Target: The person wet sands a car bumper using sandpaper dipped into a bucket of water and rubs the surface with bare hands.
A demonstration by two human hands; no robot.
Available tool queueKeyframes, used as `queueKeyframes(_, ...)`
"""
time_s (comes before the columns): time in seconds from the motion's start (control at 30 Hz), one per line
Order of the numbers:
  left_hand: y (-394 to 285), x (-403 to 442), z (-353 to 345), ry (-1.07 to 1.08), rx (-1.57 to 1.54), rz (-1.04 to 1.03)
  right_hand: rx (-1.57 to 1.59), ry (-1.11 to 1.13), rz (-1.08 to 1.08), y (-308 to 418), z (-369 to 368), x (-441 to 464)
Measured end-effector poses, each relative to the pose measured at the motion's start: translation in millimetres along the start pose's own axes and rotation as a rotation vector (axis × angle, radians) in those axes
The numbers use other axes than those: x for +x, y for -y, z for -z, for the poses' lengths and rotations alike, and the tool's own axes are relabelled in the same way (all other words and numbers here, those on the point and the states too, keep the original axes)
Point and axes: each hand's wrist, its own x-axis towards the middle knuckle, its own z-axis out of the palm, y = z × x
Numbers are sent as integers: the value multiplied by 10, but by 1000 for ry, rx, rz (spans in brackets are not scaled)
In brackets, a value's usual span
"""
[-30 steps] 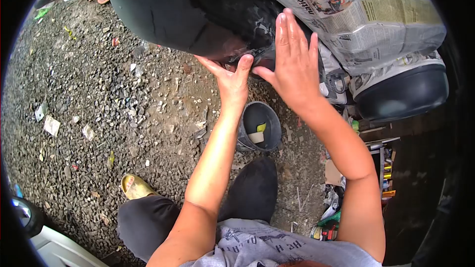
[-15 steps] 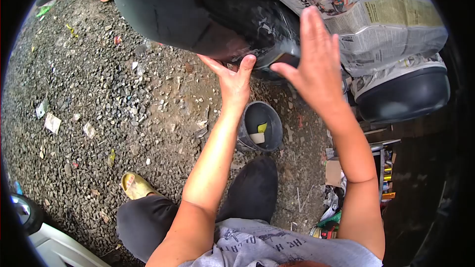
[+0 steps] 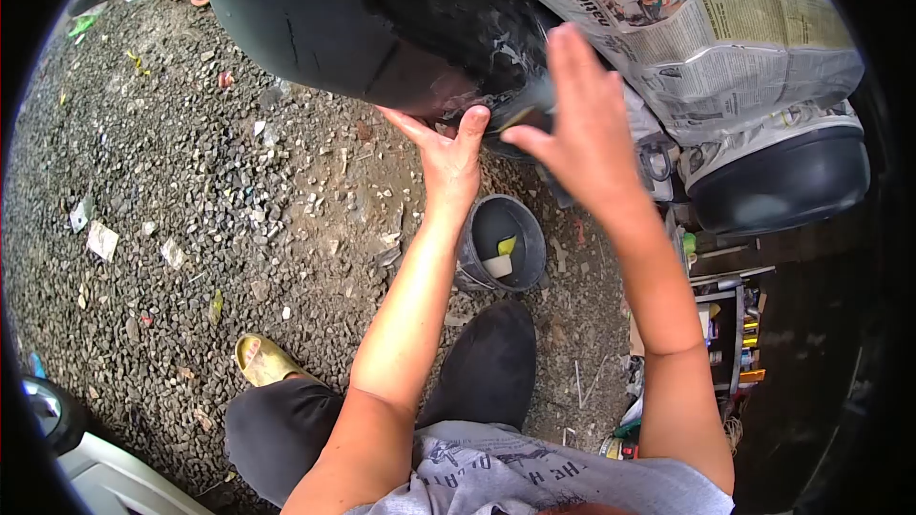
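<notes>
Gravel ground [image 3: 191,200], littered. One yellow slipper [image 3: 262,362], near side. One grey bucket [image 3: 527,234]; two pieces [image 3: 497,266] lie inside. Left hand [image 3: 448,160]: grasps the lower edge of the black panel [image 3: 305,24], fingers beneath. Right hand [image 3: 596,138]: blurred, fingers extended, by the panel's lower right; grip cannot be told. Panel: above the ground's far side, streaked. Newspaper [image 3: 744,38]: alongside, right.

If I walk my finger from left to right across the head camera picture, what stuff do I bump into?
Dark wheel → pale scrap → yellow shoe → left hand → right hand → black rounded part at the far right.
</notes>
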Motion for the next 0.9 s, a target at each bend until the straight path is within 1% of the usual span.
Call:
queueKeyframes(0.03,0,2,17,5,28,-12,24,-38,-15,77,-55,-6)
queueKeyframes(0.07,19,17,33,7,54,-25,49,-28,-17,59,-34,-1)
queueKeyframes(0.13,68,23,55,14,84,-24,93,-4,-29,-78,76,16)
queueKeyframes(0.17,85,19,57,12,87,-11,188,-19,-14,-211,126,18)
queueKeyframes(0.2,80,11,55,7,89,0,210,-45,-34,-245,215,27)
queueKeyframes(0.27,14,11,38,31,5,14,284,-47,-38,-278,303,39)
queueKeyframes(0.3,-26,20,36,46,-34,17,202,-33,-26,-232,258,45)
queueKeyframes(0.37,-25,32,54,36,30,21,41,-6,-12,-29,42,33)
queueKeyframes(0.4,-36,20,58,32,61,29,11,0,-34,101,-58,9)
queueKeyframes(0.47,-70,-2,36,5,12,81,-57,-73,3,117,-29,-5)
queueKeyframes(0.57,-79,-52,7,20,-113,212,216,-21,15,-129,13,-28)
queueKeyframes(0.6,-63,-59,9,31,-161,261,365,22,-63,-193,88,-21)
queueKeyframes(0.67,-50,-111,-11,88,-114,261,666,111,-217,-322,276,2)
queueKeyframes(0.7,-70,-144,-41,117,-89,260,821,111,-330,-437,237,-10)
queueKeyframes(0.73,-95,-179,-78,101,-111,264,786,126,-430,-545,268,-24)
queueKeyframes(0.8,-135,-229,-197,66,-155,268,991,174,-393,-707,335,-136)
queueKeyframes(0.83,-65,-237,-245,27,-140,249,1090,123,-371,-760,286,-189)
queueKeyframes(0.9,-97,-262,-349,-27,-53,284,1284,25,-336,-820,124,-335)
